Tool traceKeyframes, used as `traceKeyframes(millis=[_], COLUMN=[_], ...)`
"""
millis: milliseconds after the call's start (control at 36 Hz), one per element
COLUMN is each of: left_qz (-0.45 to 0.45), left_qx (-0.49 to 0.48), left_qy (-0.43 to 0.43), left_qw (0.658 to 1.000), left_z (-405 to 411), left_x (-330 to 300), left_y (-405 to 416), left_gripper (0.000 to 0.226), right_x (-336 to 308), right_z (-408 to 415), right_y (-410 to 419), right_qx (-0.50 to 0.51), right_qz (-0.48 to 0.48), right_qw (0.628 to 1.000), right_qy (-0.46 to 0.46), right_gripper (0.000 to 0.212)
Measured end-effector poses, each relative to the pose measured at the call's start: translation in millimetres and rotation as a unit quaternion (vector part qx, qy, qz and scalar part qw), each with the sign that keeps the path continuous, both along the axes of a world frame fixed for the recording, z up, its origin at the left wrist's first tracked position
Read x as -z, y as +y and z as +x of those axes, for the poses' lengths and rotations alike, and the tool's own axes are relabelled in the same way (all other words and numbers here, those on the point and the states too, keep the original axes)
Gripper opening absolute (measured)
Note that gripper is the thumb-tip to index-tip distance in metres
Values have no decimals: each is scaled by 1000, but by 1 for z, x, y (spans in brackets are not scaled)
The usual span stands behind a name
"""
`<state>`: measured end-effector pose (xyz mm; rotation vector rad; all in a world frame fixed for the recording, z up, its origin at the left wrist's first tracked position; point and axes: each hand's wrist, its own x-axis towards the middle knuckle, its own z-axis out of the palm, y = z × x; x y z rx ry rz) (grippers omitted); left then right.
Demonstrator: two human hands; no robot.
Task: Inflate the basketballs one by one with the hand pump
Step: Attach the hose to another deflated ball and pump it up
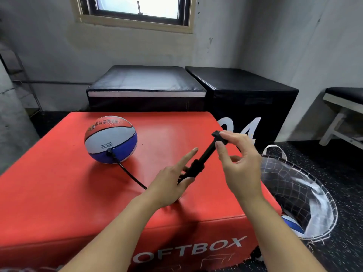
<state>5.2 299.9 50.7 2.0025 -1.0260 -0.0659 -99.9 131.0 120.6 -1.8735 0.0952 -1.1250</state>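
surface: red soft box (59,193), gym corner, mesh basket (306,195) at right.
ball: basketball (111,139) on box, hose (129,174) plugged into valve.
left hand (170,183): wrapped on pump (198,165) barrel, index finger straight.
right hand (238,160): pinching handle, plunger out.
risk: loose grips; a hard stroke may tug hose, roll ball, bend needle.

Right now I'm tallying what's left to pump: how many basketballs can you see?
2: one basketball on the red box, hose attached; another ball partly visible in the mesh basket. More may be hidden there.

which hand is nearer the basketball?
Left. The left hand grips the pump body, closer to the basketball; the right hand pinches the pump handle farther right.
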Motion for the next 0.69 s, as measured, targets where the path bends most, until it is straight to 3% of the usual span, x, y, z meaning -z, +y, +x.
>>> traceKeyframes(millis=[361,694], left_qz=[-29,44], left_qx=[-2,7], left_qy=[25,-21], left_qw=[999,999], left_z=[3,-6], left_x=[0,-6], left_y=[3,-13], left_gripper=[85,74], right_x=[32,33], right_z=[10,-12], right_y=[16,-8], right_qx=[-49,-13], right_qz=[-45,-55], right_qw=[995,996], right_qy=[73,75], right_gripper=[22,27])
